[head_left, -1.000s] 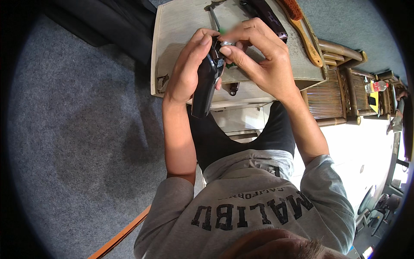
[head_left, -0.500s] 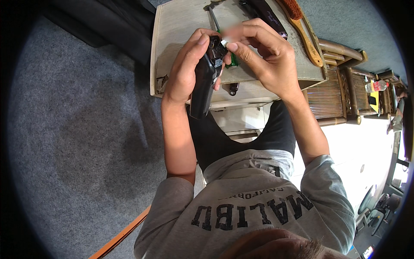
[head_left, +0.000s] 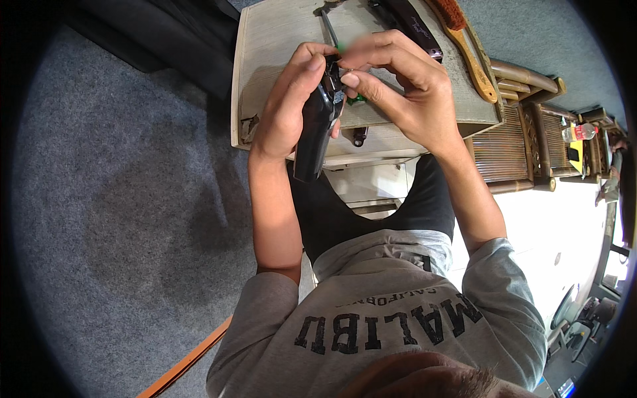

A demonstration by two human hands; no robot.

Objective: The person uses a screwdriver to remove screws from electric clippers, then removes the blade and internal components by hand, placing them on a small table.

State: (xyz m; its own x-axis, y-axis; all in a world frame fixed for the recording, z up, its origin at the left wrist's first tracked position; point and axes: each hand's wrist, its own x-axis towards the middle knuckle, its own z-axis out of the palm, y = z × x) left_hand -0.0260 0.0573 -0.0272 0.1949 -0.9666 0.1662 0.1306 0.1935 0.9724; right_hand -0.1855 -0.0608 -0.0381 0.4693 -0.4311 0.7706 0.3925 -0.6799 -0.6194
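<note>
My left hand (head_left: pixel 286 106) grips a black hair clipper (head_left: pixel 317 126) upright over the near edge of a small pale wooden table (head_left: pixel 265 60). My right hand (head_left: pixel 405 89) pinches at the clipper's top end with thumb and forefinger, and a small green object (head_left: pixel 357 99) shows just under those fingers. Whether the right hand holds a small part or only touches the clipper head is hidden by the fingers.
On the table lie a thin metal tool (head_left: pixel 327 26), a second dark clipper (head_left: pixel 411 26) and a wooden-handled brush (head_left: pixel 468 46). Slatted wooden furniture (head_left: pixel 524 132) with a small bottle (head_left: pixel 577 132) stands at the right. Grey carpet (head_left: pixel 119 199) covers the left.
Both hands stay at the clipper's top. My right fingers have shifted slightly upward along the head, and the clipper has tilted a little.
</note>
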